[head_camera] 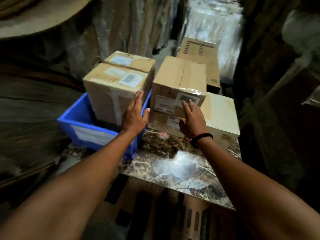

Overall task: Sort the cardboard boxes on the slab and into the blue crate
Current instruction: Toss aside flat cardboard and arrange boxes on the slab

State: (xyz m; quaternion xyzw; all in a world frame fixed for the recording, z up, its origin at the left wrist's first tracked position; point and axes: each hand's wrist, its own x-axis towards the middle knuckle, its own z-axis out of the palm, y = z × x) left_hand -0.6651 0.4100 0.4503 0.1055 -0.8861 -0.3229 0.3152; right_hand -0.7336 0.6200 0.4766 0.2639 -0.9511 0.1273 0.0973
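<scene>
Polished stone slab, brown with pale veins, glossy enough to mirror a patch of light. Smooth blue plastic crate with a matt white paper label. Matt brown cardboard box in the crate, pasted with flat paper barcode labels; taped box beside it, sealed with shiny, wrinkled clear tape. Crinkled glossy plastic sheeting behind. Matt black wristband.

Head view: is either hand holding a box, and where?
Nothing is held: left hand and right hand are open, right fingertips at the front of the taped box.
</scene>
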